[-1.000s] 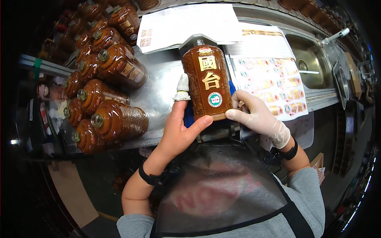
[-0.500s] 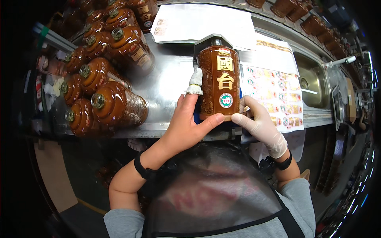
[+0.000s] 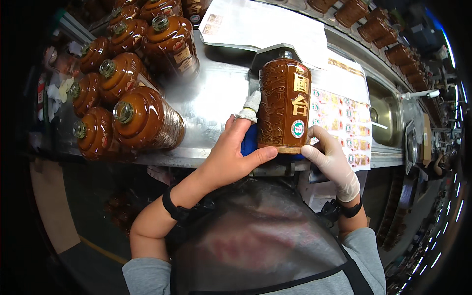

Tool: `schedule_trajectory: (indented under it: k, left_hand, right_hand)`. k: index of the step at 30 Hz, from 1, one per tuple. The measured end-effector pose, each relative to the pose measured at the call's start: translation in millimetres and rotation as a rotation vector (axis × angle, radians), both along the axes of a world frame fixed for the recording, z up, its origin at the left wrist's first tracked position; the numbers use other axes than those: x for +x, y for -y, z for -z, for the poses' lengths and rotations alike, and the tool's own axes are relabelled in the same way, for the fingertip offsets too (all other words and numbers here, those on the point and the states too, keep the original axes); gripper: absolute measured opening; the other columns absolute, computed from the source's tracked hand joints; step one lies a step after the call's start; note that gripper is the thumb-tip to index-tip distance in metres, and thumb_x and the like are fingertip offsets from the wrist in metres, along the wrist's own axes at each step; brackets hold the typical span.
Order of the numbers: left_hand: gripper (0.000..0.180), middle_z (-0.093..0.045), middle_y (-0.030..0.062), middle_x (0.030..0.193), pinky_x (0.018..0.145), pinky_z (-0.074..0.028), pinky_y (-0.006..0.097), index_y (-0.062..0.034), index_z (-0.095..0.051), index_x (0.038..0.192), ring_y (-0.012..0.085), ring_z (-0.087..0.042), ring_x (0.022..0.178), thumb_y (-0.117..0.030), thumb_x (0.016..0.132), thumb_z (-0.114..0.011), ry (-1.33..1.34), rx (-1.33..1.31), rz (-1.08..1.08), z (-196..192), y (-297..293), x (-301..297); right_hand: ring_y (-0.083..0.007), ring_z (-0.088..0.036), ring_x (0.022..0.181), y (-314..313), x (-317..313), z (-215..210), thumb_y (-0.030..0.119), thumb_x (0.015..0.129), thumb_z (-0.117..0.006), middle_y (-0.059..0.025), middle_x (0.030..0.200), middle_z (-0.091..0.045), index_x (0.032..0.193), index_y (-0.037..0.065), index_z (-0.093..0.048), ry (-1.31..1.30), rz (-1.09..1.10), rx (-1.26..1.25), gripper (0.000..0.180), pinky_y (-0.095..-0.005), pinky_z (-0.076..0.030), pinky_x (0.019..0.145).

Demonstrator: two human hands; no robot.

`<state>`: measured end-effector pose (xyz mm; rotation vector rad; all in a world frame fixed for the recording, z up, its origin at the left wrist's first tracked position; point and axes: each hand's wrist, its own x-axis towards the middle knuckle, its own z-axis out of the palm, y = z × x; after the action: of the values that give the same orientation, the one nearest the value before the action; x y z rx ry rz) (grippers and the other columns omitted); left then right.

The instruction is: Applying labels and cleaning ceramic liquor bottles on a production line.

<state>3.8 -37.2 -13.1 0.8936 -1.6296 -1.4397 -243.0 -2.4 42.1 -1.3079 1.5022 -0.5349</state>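
Observation:
A brown glazed bottle lies with its neck away from me, gold lettering and a round green-and-white sticker along its right side. Beneath it show a blue pad and, around its neck, an angular metal holder. My left hand grips the bottle's left side, thumb at the base edge, a pale cloth cover on one finger. In a white glove, my right hand holds the lower right edge between thumb and curled fingers.
Several similar bottles stand crowded at the left of the metal worktop. Right of the holder lies a sheet of stickers; white paper lies behind it. A sink with a tap is at the right. More bottles line the back.
The bottle has rolled to the right under my hands, so its lettering and sticker have shifted from the middle to its right side. The whole view has also moved slightly.

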Motion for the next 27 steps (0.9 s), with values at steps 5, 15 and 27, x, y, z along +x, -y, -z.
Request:
schedule_trajectory:
  k: [5,15,27]
  left_hand:
    - [0.082,-0.041,0.0174,0.150,0.119,-0.013,0.047,-0.0023,-0.034,0.148,0.0353,-0.031,0.142,-0.040,0.086,-0.071,-0.027,0.019,-0.025,2,-2,-3]
    - [0.074,-0.031,0.0158,0.158,0.120,-0.016,0.040,-0.0006,-0.025,0.153,0.0283,-0.024,0.148,-0.018,0.092,-0.062,-0.155,0.032,0.030,13,3,8]
    - [0.072,-0.023,0.0185,0.160,0.120,-0.008,0.046,-0.0045,-0.026,0.154,0.0349,-0.009,0.151,-0.035,0.097,-0.057,-0.041,0.011,0.039,26,-2,10]
  right_hand:
    - [-0.0033,-0.046,0.065,-1,-1,0,0.036,0.089,-0.073,0.0024,0.081,-0.051,0.097,0.004,-0.056,-0.015,-0.011,-0.012,0.037,-0.0218,-0.040,0.060]
    - [-0.0035,-0.047,0.066,-1,1,2,0.036,0.090,-0.072,0.0018,0.082,-0.052,0.099,0.003,-0.055,0.042,0.008,-0.031,0.038,-0.0207,-0.041,0.061]
    - [-0.0069,-0.053,0.075,0,0,3,0.041,0.089,-0.072,-0.0018,0.087,-0.058,0.108,0.002,-0.056,0.061,-0.001,-0.019,0.046,-0.0237,-0.046,0.069]
